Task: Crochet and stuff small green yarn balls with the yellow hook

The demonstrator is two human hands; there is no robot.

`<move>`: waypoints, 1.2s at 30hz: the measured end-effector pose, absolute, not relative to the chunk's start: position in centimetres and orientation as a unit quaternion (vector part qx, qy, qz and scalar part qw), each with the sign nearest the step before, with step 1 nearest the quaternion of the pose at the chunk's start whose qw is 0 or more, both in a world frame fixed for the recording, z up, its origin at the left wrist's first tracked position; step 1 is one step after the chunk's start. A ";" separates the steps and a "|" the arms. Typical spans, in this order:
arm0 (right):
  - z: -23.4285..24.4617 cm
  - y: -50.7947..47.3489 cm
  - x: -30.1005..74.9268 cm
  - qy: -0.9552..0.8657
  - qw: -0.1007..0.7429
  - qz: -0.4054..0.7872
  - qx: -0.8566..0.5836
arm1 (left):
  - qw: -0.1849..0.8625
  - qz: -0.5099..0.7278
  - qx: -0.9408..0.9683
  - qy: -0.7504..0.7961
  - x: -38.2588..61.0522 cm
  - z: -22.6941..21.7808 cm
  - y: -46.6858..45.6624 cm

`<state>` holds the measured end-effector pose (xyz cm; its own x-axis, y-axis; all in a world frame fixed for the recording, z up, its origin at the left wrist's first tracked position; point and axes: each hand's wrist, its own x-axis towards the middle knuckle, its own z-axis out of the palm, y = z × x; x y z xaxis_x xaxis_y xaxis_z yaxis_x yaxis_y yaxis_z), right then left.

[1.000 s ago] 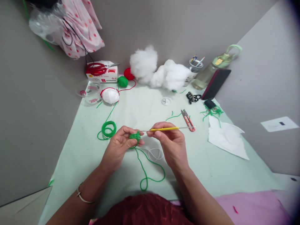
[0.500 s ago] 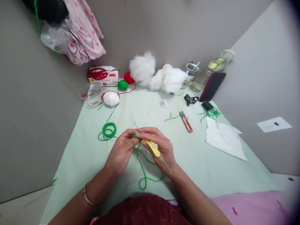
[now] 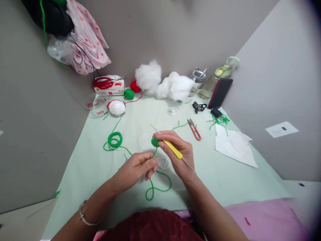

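My right hand (image 3: 178, 152) is closed on a crochet hook (image 3: 173, 149) with a yellow handle, its metal tip pointing up and left. The same fingers pinch a small round green crochet piece (image 3: 154, 142). Below and to the left, my left hand (image 3: 140, 167) is closed on the green yarn (image 3: 155, 150) that runs down from the piece. A loop of this yarn lies on the table under my hands, beside a thin white strand (image 3: 163, 163). Left of them rests a coil of green yarn (image 3: 114, 140).
Along the back stand a box (image 3: 109, 85) with red scissors (image 3: 103, 82), yarn balls (image 3: 129, 93), white stuffing (image 3: 175, 86), a pen cup (image 3: 198, 80), a bottle (image 3: 213, 82) and a phone (image 3: 220, 93). Thread snips (image 3: 194, 129) and white paper (image 3: 233, 145) lie to the right.
My left hand has come away from the crochet piece, down and left along the yarn. My right hand has shifted right and slightly up with the hook and piece. The camera view has shifted slightly.
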<state>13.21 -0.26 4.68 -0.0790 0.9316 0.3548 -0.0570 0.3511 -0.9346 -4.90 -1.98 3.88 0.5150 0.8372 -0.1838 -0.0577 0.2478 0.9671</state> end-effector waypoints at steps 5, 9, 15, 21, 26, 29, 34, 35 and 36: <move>4.5 -0.6 13.9 -0.534 0.544 0.528 -0.374 | 0.481 0.516 0.517 0.484 -7.9 4.9 -1.6; 4.0 -1.3 13.3 -0.510 0.509 0.585 -0.372 | 0.622 0.594 0.328 0.390 -7.7 6.5 -1.6; 3.9 -1.2 12.9 -0.484 0.526 0.600 -0.361 | 0.659 0.670 0.195 0.282 -6.4 8.9 -0.7; 4.7 -1.1 13.2 -0.466 0.559 0.596 -0.338 | 0.318 0.739 0.498 0.324 -5.0 6.5 0.7; 5.0 -0.8 12.9 -0.489 0.576 0.557 -0.345 | 0.180 0.524 0.723 0.412 -5.3 3.7 0.7; 4.9 -0.6 12.5 -0.504 0.587 0.520 -0.361 | 0.256 0.511 0.691 0.441 -4.8 3.4 0.1; 4.7 -0.6 11.8 -0.525 0.607 0.465 -0.374 | 0.468 0.558 0.521 0.445 -3.0 3.2 -1.0; 4.7 -0.6 11.8 -0.533 0.607 0.453 -0.378 | 0.495 0.567 0.490 0.440 -2.8 3.3 -1.0; 4.6 -0.6 11.7 -0.541 0.606 0.440 -0.382 | 0.516 0.576 0.463 0.433 -2.6 3.3 -1.0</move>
